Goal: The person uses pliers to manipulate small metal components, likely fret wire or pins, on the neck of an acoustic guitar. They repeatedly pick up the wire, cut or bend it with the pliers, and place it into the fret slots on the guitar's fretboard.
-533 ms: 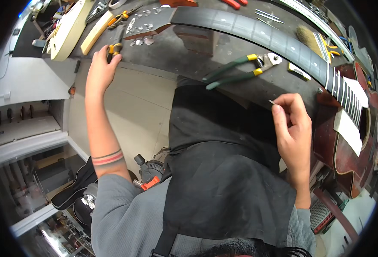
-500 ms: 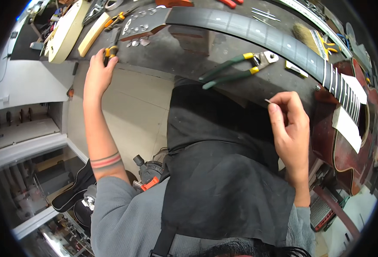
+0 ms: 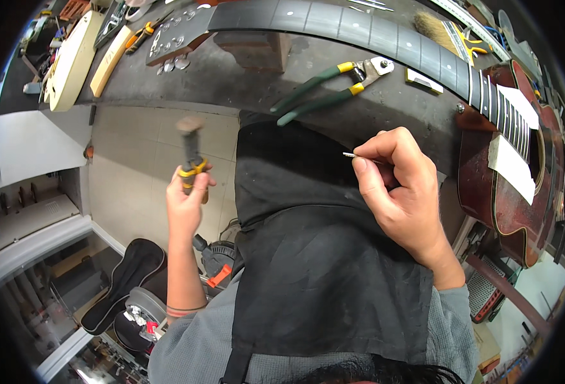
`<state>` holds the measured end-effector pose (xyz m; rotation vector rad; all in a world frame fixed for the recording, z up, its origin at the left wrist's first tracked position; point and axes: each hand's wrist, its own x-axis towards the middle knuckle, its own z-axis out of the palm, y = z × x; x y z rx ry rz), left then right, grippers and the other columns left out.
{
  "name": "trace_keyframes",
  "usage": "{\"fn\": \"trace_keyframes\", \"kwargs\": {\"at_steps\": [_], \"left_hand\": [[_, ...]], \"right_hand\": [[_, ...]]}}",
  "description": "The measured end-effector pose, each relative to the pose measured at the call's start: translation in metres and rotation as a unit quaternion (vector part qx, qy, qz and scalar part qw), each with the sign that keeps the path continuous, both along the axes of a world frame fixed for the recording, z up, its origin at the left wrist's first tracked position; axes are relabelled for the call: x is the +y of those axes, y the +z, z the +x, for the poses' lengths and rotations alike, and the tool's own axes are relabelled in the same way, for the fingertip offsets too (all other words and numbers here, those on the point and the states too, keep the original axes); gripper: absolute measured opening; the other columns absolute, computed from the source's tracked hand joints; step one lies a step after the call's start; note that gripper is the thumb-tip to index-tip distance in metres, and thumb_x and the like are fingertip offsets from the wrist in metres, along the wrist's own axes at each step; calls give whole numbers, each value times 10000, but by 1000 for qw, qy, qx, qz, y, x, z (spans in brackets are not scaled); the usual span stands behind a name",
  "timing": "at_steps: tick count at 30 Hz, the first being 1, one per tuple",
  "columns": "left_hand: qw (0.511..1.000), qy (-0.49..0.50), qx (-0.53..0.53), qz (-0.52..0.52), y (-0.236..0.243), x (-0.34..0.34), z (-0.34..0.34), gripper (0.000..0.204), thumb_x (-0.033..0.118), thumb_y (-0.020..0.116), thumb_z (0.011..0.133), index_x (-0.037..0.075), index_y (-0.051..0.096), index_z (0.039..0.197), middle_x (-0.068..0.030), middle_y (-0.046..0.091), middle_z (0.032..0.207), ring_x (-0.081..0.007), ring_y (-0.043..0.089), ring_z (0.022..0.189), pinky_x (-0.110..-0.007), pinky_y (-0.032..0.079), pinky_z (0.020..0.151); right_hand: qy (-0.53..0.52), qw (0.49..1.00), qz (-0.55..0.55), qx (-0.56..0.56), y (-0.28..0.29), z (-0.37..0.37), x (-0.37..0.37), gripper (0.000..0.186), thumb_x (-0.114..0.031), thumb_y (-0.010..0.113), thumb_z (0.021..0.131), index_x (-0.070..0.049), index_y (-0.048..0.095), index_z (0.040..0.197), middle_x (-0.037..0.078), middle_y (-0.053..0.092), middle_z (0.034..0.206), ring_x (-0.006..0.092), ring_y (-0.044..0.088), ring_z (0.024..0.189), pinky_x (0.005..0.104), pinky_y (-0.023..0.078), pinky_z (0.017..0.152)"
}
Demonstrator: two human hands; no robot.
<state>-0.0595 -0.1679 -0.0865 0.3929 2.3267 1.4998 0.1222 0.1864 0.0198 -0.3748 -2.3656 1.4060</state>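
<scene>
My left hand [image 3: 186,195], over the floor left of my apron, grips a black-and-yellow handled tool [image 3: 194,165] held upright, its brownish top blurred. My right hand [image 3: 401,185] pinches a short, thin silvery piece [image 3: 348,154] between thumb and fingertips over the black apron [image 3: 321,269]. Beyond it, a dark red acoustic guitar [image 3: 474,185] lies with its long neck [image 3: 340,25] across the bench, some metal frets fitted near the body and white sheets [image 3: 509,169] beside them. Green-and-yellow cutters [image 3: 321,89] and a small pale-topped block [image 3: 423,81] lie below the neck.
The dark bench [image 3: 244,86] also holds a wooden block [image 3: 250,52] under the neck, a cream guitar body [image 3: 71,61], a pale wood piece [image 3: 109,61], pliers [image 3: 140,37] and a brush [image 3: 439,32]. Below left stand a black case [image 3: 119,275] and a machine [image 3: 218,256] on the floor.
My left hand has lifted the tool off the bench and brought it right and down toward my body. My right hand with the small piece has moved left.
</scene>
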Motion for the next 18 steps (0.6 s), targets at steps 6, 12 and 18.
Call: {"fn": "trace_keyframes", "kwargs": {"at_steps": [6, 12, 18], "left_hand": [[935, -141, 290, -149, 64, 70, 21, 706, -128, 730, 856, 108, 725, 1521, -153, 790, 1236, -326, 773, 1099, -418, 600, 993], [888, -201, 351, -218, 71, 85, 25, 1071, -188, 704, 692, 263, 615, 1659, -135, 594, 1585, -398, 660, 1298, -492, 562, 1071], [877, -224, 371, -210, 76, 92, 31, 907, -162, 720, 837, 230, 630, 1650, -170, 576, 1636, -402, 636, 1378, -492, 541, 1133]], "right_hand": [[17, 998, -63, 1, 3, -2, -13, 120, 11, 792, 964, -11, 703, 1041, 51, 721, 882, 144, 616, 662, 302, 497, 603], [33, 998, -53, 8, -2, 2, -18, 134, 4, 801, 966, -13, 692, 1043, 69, 722, 870, 181, 670, 682, 327, 530, 613], [35, 999, -28, 19, -16, 6, -20, 160, 7, 805, 939, -27, 679, 1031, 64, 716, 836, 227, 670, 678, 362, 534, 639]]}}
